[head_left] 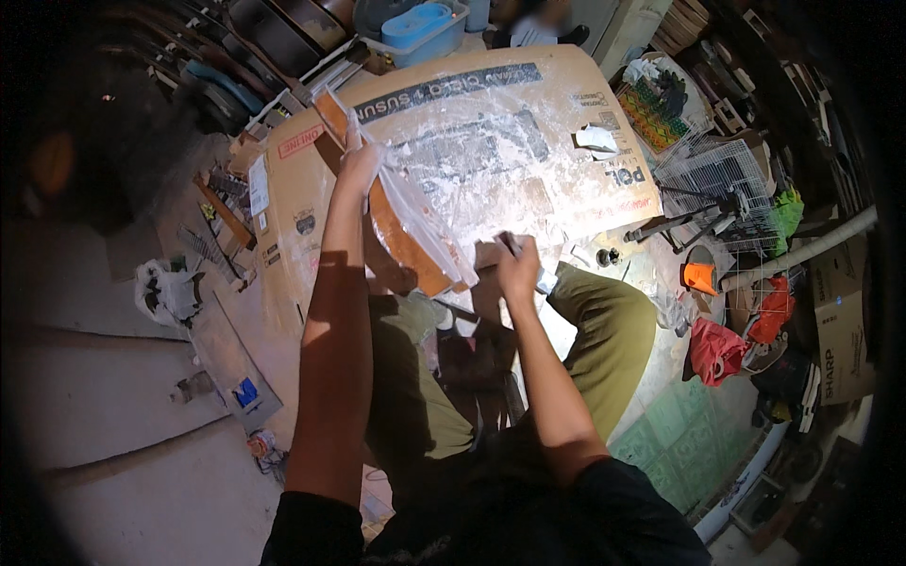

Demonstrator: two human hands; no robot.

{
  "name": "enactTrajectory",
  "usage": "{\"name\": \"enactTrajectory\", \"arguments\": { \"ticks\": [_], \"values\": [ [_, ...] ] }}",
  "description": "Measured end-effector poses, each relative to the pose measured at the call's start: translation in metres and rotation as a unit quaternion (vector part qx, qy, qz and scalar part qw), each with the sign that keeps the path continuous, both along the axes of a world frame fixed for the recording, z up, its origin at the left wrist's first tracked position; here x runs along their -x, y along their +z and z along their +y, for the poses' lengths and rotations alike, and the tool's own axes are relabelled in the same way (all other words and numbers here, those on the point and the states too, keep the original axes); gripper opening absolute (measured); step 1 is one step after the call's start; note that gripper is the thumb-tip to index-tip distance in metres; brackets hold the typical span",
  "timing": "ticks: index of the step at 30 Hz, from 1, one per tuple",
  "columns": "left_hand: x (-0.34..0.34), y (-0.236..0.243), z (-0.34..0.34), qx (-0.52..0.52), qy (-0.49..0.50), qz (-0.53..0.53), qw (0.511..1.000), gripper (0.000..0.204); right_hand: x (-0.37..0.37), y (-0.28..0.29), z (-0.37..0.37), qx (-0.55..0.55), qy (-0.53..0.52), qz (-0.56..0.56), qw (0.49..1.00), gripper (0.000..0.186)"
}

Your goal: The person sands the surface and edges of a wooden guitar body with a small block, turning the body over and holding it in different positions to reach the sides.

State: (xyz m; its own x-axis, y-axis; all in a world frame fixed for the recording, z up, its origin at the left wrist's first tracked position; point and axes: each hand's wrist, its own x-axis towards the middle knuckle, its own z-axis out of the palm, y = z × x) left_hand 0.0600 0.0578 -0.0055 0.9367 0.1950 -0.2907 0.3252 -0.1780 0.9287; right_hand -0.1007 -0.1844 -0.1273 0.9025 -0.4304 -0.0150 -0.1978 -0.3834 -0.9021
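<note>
A curved wooden piece (401, 236), orange-brown with a whitish, streaked side, is held over the near part of a flattened cardboard sheet (293, 247), slanting from eleven toward five o'clock. Its upper part is gripped by the left hand (357, 168), the fingers being closed on it. At four o'clock from the piece, a small dark tool (510, 244) (its exact kind cannot be told) is pinched in the nearly closed right hand (518, 272), apart from the wood. The cardboard is dusted with white powder, and a crumpled white paper (596, 140) is seen on it at two o'clock. Farther out, a blue tub (415, 28) is placed at twelve and a red plastic bag (715, 351) at four.
</note>
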Motion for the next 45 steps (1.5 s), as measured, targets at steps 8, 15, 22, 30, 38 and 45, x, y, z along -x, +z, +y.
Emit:
{"name": "enactTrajectory", "arguments": {
  "ticks": [8, 15, 22, 30, 38, 45],
  "values": [
    [0.003, -0.015, 0.013, -0.050, 0.011, 0.001, 0.999, 0.105, 0.076, 0.067, 0.006, 0.047, 0.293, -0.028, 0.955, 0.021],
    [0.003, -0.013, 0.019, 0.010, -0.005, -0.042, 0.999, 0.112, 0.083, 0.060, 0.020, 0.145, 0.419, 0.071, 0.894, 0.024],
    [-0.004, -0.025, 0.023, -0.018, -0.013, -0.056, 0.998, 0.111, 0.076, 0.046, 0.000, 0.284, 0.416, 0.150, 0.851, 0.024],
    [0.022, -0.004, 0.026, 0.051, -0.052, -0.064, 0.995, 0.100, 0.102, 0.101, -0.050, 0.154, 0.286, 0.149, 0.934, 0.027],
    [0.094, 0.025, 0.035, 0.062, -0.035, 0.023, 0.997, 0.087, 0.117, 0.093, -0.054, 0.080, 0.310, 0.174, 0.931, 0.026],
    [0.149, 0.032, -0.039, -0.131, 0.093, -0.169, 0.972, 0.067, 0.123, 0.088, -0.033, 0.101, 0.394, 0.210, 0.889, 0.030]
  ]
}}
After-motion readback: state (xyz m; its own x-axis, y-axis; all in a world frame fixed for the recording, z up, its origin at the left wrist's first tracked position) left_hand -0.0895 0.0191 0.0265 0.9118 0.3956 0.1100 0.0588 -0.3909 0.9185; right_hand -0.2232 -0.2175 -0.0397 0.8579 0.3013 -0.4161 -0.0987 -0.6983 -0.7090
